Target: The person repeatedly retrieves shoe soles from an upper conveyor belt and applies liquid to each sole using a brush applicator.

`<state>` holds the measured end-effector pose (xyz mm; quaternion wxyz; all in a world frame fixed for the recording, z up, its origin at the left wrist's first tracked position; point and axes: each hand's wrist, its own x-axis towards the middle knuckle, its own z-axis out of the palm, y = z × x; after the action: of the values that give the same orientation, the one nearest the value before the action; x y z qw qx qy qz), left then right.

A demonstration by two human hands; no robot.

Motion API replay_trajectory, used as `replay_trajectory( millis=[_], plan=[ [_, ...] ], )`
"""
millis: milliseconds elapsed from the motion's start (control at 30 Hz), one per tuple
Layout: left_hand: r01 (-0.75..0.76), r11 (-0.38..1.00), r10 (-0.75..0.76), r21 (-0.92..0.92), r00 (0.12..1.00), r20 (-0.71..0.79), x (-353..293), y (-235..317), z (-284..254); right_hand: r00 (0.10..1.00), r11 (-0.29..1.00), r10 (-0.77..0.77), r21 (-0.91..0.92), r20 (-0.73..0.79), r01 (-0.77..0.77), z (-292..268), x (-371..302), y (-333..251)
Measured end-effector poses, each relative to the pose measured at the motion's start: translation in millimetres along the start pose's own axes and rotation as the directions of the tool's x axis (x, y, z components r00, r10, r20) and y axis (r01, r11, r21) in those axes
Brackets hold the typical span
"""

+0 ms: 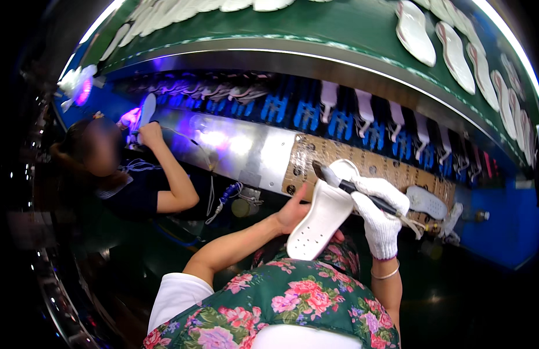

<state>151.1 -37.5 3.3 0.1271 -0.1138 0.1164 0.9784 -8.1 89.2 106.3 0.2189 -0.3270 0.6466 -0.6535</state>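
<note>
My bare left hand is wrapped round the side of a white shoe sole, held tilted above my lap. Small holes dot its lower, wider end. In my right hand, covered by a white knit glove, is a brush with a dark handle and a thin pale tube trailing from its back end. The dark tip of the brush lies over the sole's upper end; whether it touches cannot be made out. A second white rounded piece shows just behind that end.
Brown cardboard covers part of the metal bench. A greyish sole lies at right, beside a metal fitting. Blue racks hold hanging straps. Above runs a green belt with white soles. A co-worker works at left.
</note>
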Motion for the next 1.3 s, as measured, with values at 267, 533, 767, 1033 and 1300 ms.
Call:
replay_trajectory(
  millis=[267,533,767,1033,1300],
  plan=[
    [-0.229,0.971,0.235,0.065,0.967,-0.094,28,25,47,0.943,0.877,-0.332,-0.367,0.000,0.309,3,16,-9],
    [-0.220,0.893,0.296,0.393,0.944,-0.145,46,4,32,0.859,0.713,-0.495,-0.504,0.130,0.487,12,7,-12],
    [-0.246,0.920,0.263,0.304,0.965,-0.017,39,20,33,0.900,0.878,-0.407,-0.341,-0.159,0.337,4,14,3],
    [-0.294,0.897,0.264,0.331,0.955,0.135,35,41,13,0.919,0.905,-0.392,-0.195,-0.042,0.377,2,14,3],
    [-0.422,0.842,0.417,0.335,0.904,0.092,47,65,14,0.915,0.902,-0.382,-0.164,0.127,0.399,12,1,-3]
  ],
)
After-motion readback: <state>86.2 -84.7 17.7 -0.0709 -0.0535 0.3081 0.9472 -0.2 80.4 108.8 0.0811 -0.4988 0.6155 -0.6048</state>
